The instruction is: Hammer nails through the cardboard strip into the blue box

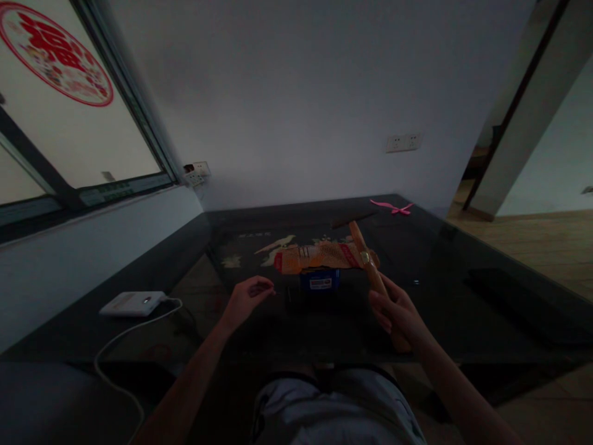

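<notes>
My right hand (pixel 393 309) is wrapped round the long wooden handle of a hammer-like tool (pixel 373 272). The tool leans up and away from me, its dark narrow head crosswise at the far end. Left of the table's middle, my left hand (pixel 248 300) hovers with fingers curled in; whether a small thing sits between the fingertips I cannot make out. Between the hands, an orange and red printed package (pixel 315 254) lies across the top of a blue box (pixel 320 281). The tool's handle partly covers the package's right end.
A white power bank (pixel 134 303) with a white cable (pixel 121 334) lies at the left of the dark glossy table (pixel 278 216). A pink ribbon (pixel 399 210) is near the far right corner. One dark flat object (pixel 523 303) rests at the right. Behind stands a wall.
</notes>
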Motion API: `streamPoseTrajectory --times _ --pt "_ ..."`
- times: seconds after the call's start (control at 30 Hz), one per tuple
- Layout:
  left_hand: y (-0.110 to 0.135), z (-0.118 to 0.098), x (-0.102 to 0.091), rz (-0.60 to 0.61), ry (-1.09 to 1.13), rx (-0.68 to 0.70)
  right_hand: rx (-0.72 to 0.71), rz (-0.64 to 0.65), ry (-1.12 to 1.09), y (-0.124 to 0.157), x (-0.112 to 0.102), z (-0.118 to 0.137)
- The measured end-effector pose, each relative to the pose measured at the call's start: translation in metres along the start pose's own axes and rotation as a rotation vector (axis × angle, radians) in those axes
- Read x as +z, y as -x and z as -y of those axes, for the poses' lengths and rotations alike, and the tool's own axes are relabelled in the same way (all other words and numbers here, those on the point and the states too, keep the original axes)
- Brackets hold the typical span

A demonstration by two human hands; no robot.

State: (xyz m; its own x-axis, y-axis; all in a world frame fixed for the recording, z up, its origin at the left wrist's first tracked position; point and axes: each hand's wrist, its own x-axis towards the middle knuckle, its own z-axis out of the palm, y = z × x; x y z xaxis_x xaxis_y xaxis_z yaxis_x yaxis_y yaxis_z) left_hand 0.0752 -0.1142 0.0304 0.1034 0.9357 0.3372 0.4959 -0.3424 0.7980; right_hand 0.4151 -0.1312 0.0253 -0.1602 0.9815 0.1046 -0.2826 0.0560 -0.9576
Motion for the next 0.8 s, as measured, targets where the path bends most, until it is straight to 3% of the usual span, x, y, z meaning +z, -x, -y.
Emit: streamPoseTrajectory --times 0.2,0.4,0.63,0.8 --pt "-0.008 -0.047 0.018 0.005 0.022 0.185 0.015 0.000 0.003 0.000 0.000 0.001" --pt "-0.040 -0.074 0.030 -0.131 0.141 0.237 0.025 -0.008 0.001 0.002 0.002 0.003" --pt "-0.089 -0.084 0.038 -0.234 0.173 0.264 0.020 0.007 0.008 0.001 0.002 0.002" --pt "-0.122 -0.072 0.056 -0.215 0.072 0.313 0.012 -0.006 0.019 -0.001 -0.001 -0.003"
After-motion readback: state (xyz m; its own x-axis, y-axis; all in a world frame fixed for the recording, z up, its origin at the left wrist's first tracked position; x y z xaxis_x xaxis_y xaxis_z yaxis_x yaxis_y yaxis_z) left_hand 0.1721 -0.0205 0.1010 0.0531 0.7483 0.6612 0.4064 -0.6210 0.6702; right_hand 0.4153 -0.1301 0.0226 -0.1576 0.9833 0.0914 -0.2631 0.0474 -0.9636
